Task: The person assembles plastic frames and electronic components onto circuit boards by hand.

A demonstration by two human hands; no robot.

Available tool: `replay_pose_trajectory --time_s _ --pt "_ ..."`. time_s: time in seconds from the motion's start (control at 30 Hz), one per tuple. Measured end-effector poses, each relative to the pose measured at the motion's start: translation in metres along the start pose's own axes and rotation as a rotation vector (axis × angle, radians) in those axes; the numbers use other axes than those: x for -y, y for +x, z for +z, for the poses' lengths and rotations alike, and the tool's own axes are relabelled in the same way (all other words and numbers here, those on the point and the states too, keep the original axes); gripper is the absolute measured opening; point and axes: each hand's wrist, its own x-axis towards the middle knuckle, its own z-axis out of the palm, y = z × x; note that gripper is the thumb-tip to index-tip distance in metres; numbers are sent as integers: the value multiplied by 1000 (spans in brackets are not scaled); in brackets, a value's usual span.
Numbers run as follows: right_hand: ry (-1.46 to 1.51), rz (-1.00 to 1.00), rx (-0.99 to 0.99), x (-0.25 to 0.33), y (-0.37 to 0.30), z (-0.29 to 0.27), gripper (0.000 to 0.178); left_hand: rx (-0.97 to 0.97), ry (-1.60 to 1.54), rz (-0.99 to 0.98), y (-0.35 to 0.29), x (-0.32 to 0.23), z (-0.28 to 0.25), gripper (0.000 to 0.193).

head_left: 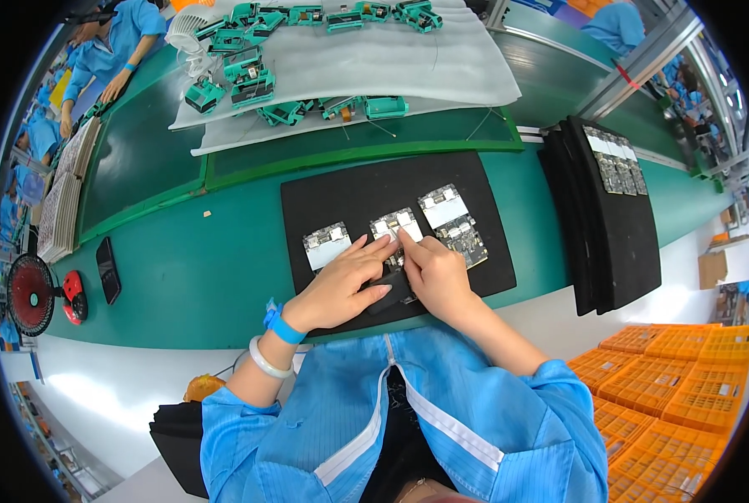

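Observation:
Three circuit-board panels lie on a black foam mat (pixel 374 180): a left panel (pixel 329 244), a middle panel (pixel 398 222) and a right panel (pixel 451 220), each with whitish patches. My left hand (pixel 342 283) rests over the middle panel, fingers stretched to its white patch and thumb apart. Below that thumb sits a dark block-like piece (pixel 388 295), partly covered; its kind is unclear. My right hand (pixel 438 275) is closed, its index fingertip pressed on the middle panel beside my left fingertips. Whatever its curled fingers grip is hidden.
Green device housings (pixel 248 80) lie on white foam sheets (pixel 425 67) beyond the mat. Black foam mats (pixel 601 226) with boards on top stand at right. A phone (pixel 108 270), a red-black object (pixel 74 298) and a fan (pixel 32 295) are left. Orange crates (pixel 668 377) stack lower right.

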Motion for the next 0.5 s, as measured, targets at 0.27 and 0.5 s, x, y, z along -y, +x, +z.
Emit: replay_pose_trajectory --time_s 0.27,0.5 --pt "-66 4 -5 15 -1 -9 37 -107 14 0 -16 -6 -1 27" --pt "47 -105 136 45 13 -4 35 -322 44 -177 -81 -16 3 25"
